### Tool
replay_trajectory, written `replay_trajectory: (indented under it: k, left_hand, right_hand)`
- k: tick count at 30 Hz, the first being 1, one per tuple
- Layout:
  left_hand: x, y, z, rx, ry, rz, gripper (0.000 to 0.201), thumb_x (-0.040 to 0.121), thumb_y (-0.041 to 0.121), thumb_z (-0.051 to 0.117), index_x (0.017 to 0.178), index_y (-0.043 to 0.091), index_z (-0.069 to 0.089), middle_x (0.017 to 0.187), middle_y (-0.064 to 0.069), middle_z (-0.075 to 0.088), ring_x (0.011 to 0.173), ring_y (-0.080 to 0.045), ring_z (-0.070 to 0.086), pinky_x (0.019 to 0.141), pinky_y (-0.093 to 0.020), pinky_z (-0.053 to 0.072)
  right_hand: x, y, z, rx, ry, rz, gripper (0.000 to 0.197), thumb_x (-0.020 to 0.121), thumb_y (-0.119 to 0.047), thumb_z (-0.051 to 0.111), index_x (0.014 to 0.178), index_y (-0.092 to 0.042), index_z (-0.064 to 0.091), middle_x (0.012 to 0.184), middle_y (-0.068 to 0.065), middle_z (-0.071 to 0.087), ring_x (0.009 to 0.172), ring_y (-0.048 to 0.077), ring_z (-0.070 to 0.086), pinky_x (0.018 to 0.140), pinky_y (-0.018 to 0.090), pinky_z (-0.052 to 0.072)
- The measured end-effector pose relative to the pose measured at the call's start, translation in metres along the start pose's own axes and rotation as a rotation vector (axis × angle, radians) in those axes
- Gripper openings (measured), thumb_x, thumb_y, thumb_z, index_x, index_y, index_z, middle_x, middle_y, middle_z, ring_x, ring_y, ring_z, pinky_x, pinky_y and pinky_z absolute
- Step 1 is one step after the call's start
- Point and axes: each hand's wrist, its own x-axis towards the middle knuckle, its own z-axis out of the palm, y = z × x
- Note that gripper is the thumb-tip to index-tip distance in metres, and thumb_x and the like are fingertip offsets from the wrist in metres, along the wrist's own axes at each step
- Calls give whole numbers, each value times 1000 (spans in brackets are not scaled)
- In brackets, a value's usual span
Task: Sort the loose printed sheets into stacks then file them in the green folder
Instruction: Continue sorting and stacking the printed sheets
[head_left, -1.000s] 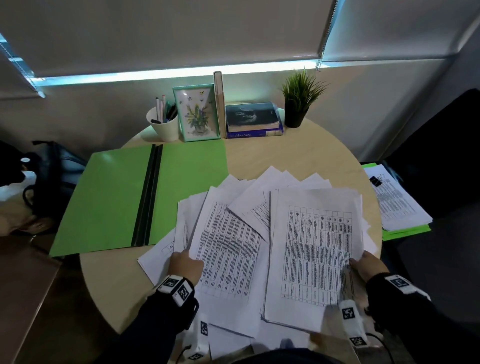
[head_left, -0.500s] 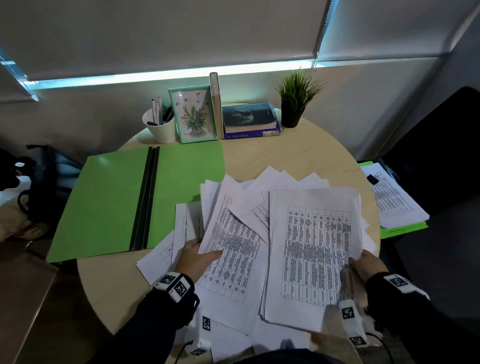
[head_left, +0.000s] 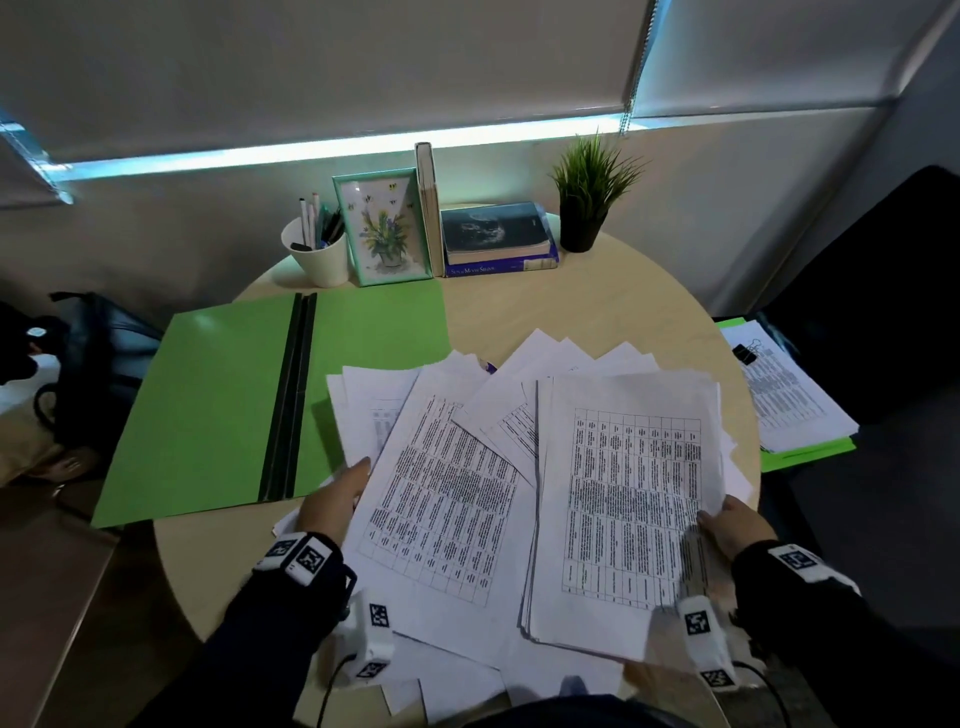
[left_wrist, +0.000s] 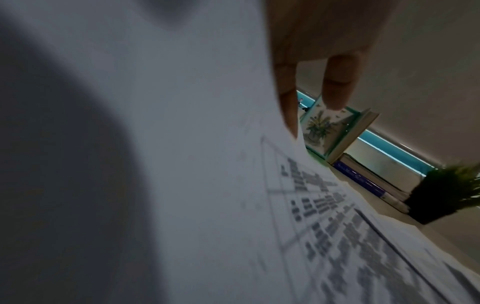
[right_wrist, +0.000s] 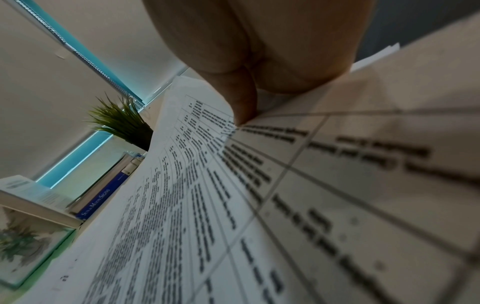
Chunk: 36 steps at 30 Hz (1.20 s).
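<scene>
Green card covers the left of the round tabletop: the green folder lies open and flat, black spine strip down its middle, its left flap hanging past the tabletop's rim and its right flap running under the loose printed sheets. Bare wood shows between the folder's far edge and the row at the back: a white pen cup, a framed flower picture, an upright book, stacked books and a potted plant.

Next, the left hand rests at the left edge of a printed table page with fingers straight, the thumb on top and a finger lying along the sheet's underside; that page is raised off the fan of sheets beneath. The sheets spread in overlapping corners across the near half, several overhanging the near rim.

Further right, a squared stack sits tilted up above the pile. The right hand grips its right edge, thumb pressed on the top page, fingers beneath out of sight.

Off the right rim, well apart, clipped papers lie on a second green folder.
</scene>
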Motion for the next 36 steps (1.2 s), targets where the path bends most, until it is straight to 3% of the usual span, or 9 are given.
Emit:
replay_trajectory:
  k: [3,6,9,14,19,23,26,28,36]
  left_hand:
    - [-5,6,-11,174,98,130,36,78,39,69,96,8,74,91,-9,71,86,-26,65,88,-35,50]
    - [-6,3,-15,261,142,217,19,89,23,61,102,16,73,85,-2,68,67,-20,61,65,-24,49]
    - [-3,1,-16,249,222,245,26,92,7,52,101,20,72,90,-1,63,66,-29,59,63,-28,48]
    - [10,-1,-23,450,238,321,45,88,-8,33,101,25,61,94,-8,62,49,-21,46,47,-22,37]
    - [16,4,-19,566,108,304,39,89,-6,36,107,25,54,82,-2,53,60,-22,49,54,-27,38]
    - [9,14,-3,448,43,265,31,93,8,37,115,21,54,74,-8,53,54,-21,44,52,-24,31]
    - [0,20,12,400,-15,223,30,96,37,45,118,18,54,119,-9,59,107,-28,57,82,-29,39]
    - [-2,20,19,397,-20,196,33,92,44,50,111,18,54,129,-7,56,118,-28,52,92,-32,39]
    - [0,22,27,596,-64,160,28,93,32,50,100,6,56,110,-10,56,106,-28,52,77,-26,31]
  right_hand:
    - [0,0,0,3,-4,7,41,94,-17,49,125,10,46,133,28,49,122,38,49,97,33,39]
    - [0,0,1,11,-2,6,41,94,-17,50,126,10,46,134,27,49,122,38,49,98,34,38]
    - [0,0,1,17,1,10,42,94,-16,50,126,9,46,135,27,49,123,38,48,99,34,38]
    - [0,0,1,21,2,10,41,94,-16,50,126,10,46,134,28,49,123,38,48,98,34,38]
    - [-1,0,1,25,0,13,42,95,-17,49,127,9,46,133,28,50,122,38,49,98,33,39]
    - [-1,1,1,21,3,12,41,94,-17,49,126,10,46,133,29,50,122,38,49,97,34,39]
    - [0,0,2,13,7,14,41,94,-17,49,124,11,46,131,30,50,121,39,49,98,35,39]
    - [0,0,2,14,7,16,41,94,-17,49,124,10,46,131,30,50,122,39,49,99,35,39]
    - [1,1,3,35,10,13,40,95,-17,49,124,10,47,130,30,51,120,39,50,98,36,39]
